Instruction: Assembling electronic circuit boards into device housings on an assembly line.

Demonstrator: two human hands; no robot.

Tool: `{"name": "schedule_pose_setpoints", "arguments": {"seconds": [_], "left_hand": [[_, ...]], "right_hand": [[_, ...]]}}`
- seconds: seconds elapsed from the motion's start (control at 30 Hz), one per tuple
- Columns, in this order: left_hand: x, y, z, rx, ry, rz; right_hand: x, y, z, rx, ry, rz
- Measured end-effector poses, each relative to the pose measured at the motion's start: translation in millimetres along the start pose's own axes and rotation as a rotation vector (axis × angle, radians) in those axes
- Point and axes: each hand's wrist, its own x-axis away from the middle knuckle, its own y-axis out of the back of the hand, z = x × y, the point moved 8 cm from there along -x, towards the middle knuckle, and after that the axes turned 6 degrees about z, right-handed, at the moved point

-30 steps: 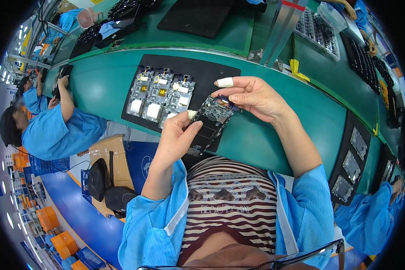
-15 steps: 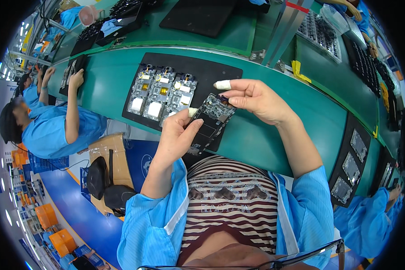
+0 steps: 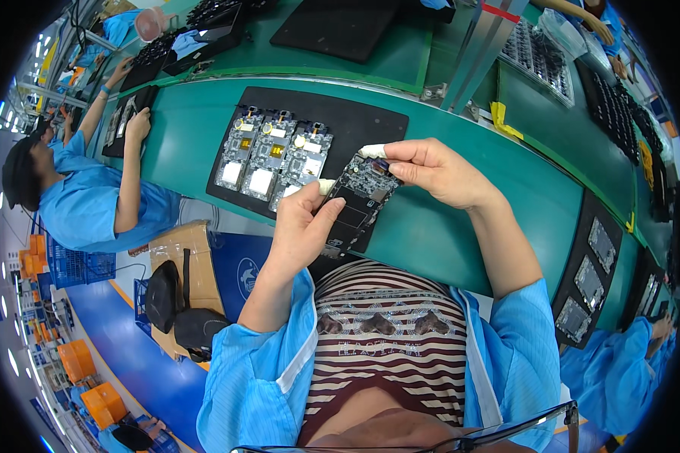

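A dark circuit board (image 3: 355, 202) is held tilted over the near edge of a black mat (image 3: 370, 124). My left hand (image 3: 304, 219) grips its left side, thumb on top, a white cover on one fingertip. At the board's far right corner, my right hand (image 3: 434, 172) pinches with thumb and a white-covered index finger, by a small dark connector part (image 3: 380, 165). Whether the right fingers hold that part or the board's edge is hard to make out. Beyond my left hand, three more circuit boards (image 3: 270, 155) lie in a row on the mat.
The green bench (image 3: 476, 234) runs left to right. Another black mat with three boards (image 3: 589, 281) lies at the right. A clear upright post (image 3: 480, 57) stands beyond. A co-worker (image 3: 91, 196) in blue handles a dark tray (image 3: 128, 121) at the left.
My right index finger has come down from a raised position onto the board's far end. The left hand keeps its hold. The co-worker at the left has reached one arm farther out.
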Motion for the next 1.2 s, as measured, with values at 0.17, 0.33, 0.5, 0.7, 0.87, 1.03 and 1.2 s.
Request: {"name": "schedule_pose_setpoints", "arguments": {"seconds": [0.17, 0.33, 0.5, 0.7, 0.87, 1.03, 1.2], "left_hand": [[0.4, 1.3, -1.3, -0.105, -0.027, -0.004], [1.7, 3.1, -0.4, -0.240, -0.099, -0.083], [3.1, -0.1, -14.6, -0.377, -0.139, -0.126], [2.9, -0.2, -18.6, -0.437, -0.165, -0.203], [-3.0, 3.5, -10.3, -0.464, -0.163, -0.210], [-5.0, 0.6, -6.8, -0.429, -0.141, -0.231], [-6.0, 2.8, 9.2, -0.360, -0.141, -0.270]], "right_hand": [[0.5, -1.4, 2.0, -0.011, -0.002, 0.014], [0.2, -0.9, 1.4, -0.026, 0.015, -0.027], [-3.1, 2.5, -9.9, -0.016, 0.019, -0.051], [-3.3, 1.7, -12.9, 0.115, 0.040, -0.084], [-0.3, -6.0, 3.3, 0.344, 0.082, -0.125], [-1.3, -4.2, 8.8, 0.563, 0.089, -0.137], [-2.7, -9.5, 8.7, 0.508, 0.122, -0.162]]}}
